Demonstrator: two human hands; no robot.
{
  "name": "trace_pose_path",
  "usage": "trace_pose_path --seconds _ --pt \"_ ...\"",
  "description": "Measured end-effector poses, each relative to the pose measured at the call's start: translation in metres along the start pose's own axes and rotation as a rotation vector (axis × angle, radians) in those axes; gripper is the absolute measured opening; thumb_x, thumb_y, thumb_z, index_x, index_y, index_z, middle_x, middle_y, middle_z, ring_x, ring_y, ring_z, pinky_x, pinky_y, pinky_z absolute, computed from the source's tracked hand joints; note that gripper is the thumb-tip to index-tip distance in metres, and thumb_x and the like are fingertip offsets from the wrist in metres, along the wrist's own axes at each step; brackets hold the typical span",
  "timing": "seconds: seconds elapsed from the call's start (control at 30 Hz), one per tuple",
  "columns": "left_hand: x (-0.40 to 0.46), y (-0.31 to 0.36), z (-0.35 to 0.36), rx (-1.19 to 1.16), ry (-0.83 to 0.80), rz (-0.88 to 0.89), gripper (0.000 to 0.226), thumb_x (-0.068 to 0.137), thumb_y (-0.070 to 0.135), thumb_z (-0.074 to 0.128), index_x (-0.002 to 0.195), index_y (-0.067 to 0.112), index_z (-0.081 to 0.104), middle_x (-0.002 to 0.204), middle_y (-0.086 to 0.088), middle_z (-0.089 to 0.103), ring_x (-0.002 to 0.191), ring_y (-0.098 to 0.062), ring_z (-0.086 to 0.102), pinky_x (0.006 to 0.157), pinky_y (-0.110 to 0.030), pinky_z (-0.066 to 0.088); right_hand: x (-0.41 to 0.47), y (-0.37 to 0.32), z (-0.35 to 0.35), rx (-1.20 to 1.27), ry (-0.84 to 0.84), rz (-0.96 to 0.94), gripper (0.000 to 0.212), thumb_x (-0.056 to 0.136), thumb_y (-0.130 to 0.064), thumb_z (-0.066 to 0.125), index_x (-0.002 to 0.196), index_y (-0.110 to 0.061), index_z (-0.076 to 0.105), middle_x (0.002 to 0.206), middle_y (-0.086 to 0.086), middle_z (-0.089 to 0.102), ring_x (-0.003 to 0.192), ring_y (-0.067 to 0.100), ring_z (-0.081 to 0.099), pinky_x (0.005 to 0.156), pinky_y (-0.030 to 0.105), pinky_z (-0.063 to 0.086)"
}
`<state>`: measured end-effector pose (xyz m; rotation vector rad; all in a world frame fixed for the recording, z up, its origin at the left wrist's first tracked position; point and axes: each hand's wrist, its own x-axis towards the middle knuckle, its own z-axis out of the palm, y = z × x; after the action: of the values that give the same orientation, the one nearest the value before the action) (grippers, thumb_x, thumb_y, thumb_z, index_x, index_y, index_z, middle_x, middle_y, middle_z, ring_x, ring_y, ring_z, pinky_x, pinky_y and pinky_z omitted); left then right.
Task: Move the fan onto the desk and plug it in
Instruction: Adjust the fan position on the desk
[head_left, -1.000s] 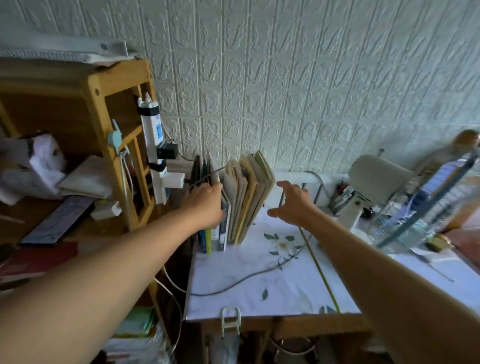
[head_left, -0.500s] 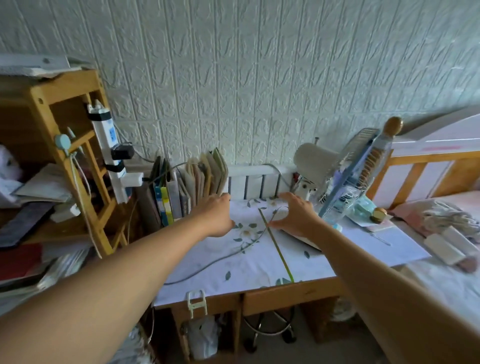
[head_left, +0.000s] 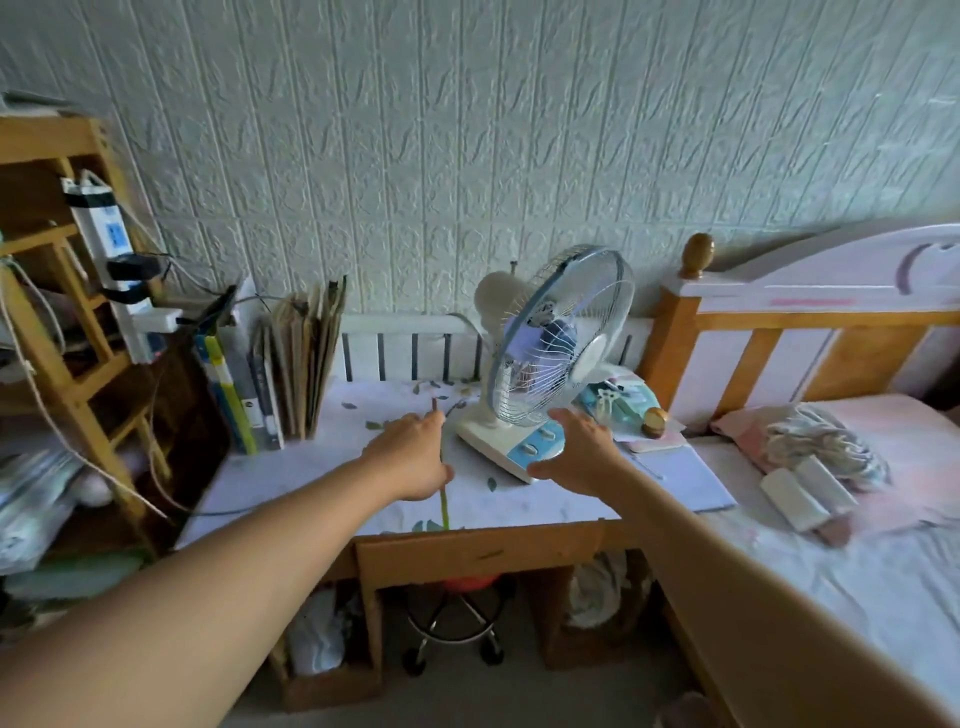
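Note:
A white and blue table fan (head_left: 556, 343) stands upright on the desk (head_left: 311, 467), its base (head_left: 511, 441) near the middle right. My left hand (head_left: 415, 457) hovers just left of the base, fingers loosely curled, holding nothing. My right hand (head_left: 576, 452) is spread open at the front right of the base, close to it or just touching. A white power strip (head_left: 111, 260) is strapped upright to the wooden shelf post at the left, with a black plug and a white plug in it. A grey cord (head_left: 171, 504) trails off the desk's left edge.
A wooden shelf (head_left: 62, 332) full of papers stands at the left. Books (head_left: 280, 374) lean at the desk's back left. Papers and small items (head_left: 644, 421) lie right of the fan. A bed (head_left: 831, 467) with a wooden headboard adjoins the desk. A stool (head_left: 457, 618) sits underneath.
The view has swung right and pulled back. My left hand left the books and power strip area and came to the fan base; my right hand moved to the base's front.

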<state>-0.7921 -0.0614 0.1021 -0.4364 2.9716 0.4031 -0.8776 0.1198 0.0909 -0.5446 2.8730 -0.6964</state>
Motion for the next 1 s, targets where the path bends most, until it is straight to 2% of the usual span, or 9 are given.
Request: trace_pose_path --seconds 0.17,0.3,0.63,0.87,1.0 --pt "-0.019 0.029 0.004 0.031 0.011 -0.011 0.075 0.087 0.037 0.059 0.148 0.015 0.021 0.145 -0.014 0.038 0.128 -0.031 0.044 0.099 -0.039 0.044 -0.019 0.03 -0.014 0.003 -0.005 0.01 0.08 0.075 -0.035 0.072 0.142 -0.017 0.032 0.146 0.01 0.036 0.131 0.031 0.031 0.104 0.037 0.029" --pt "-0.033 0.042 0.005 0.022 0.015 0.003 0.071 0.086 0.035 0.06 0.145 0.014 0.026 0.143 -0.013 0.042 0.126 -0.03 0.046 0.099 -0.04 0.045 -0.035 0.045 -0.023 0.013 0.005 0.018 0.078 0.076 -0.035 0.071 0.141 -0.016 0.032 0.145 0.01 0.039 0.131 0.027 0.033 0.103 0.036 0.031" --pt "-0.07 0.044 0.021 -0.013 -0.012 0.028 0.074 0.087 0.034 0.059 0.148 0.018 0.021 0.151 -0.012 0.032 0.132 -0.029 0.042 0.1 -0.038 0.043 -0.081 0.049 -0.02 -0.022 -0.024 0.09 0.08 0.077 -0.034 0.07 0.143 -0.016 0.029 0.145 0.011 0.037 0.131 0.03 0.031 0.102 0.038 0.032" --pt "-0.092 0.06 0.013 -0.041 0.007 0.023 0.075 0.088 0.035 0.059 0.148 0.015 0.02 0.151 -0.014 0.033 0.13 -0.03 0.043 0.1 -0.038 0.043 -0.101 0.048 -0.035 -0.041 0.002 0.047 0.08 0.076 -0.033 0.068 0.143 -0.015 0.028 0.147 0.01 0.035 0.135 0.027 0.026 0.107 0.039 0.028" --pt "-0.099 0.07 0.006 -0.065 0.054 0.011 0.073 0.087 0.035 0.06 0.146 0.014 0.023 0.151 -0.011 0.033 0.133 -0.028 0.04 0.102 -0.037 0.04 -0.104 0.049 -0.048 -0.02 0.043 0.003 0.08 0.074 -0.035 0.071 0.141 -0.015 0.032 0.144 0.011 0.038 0.132 0.029 0.029 0.107 0.04 0.031"
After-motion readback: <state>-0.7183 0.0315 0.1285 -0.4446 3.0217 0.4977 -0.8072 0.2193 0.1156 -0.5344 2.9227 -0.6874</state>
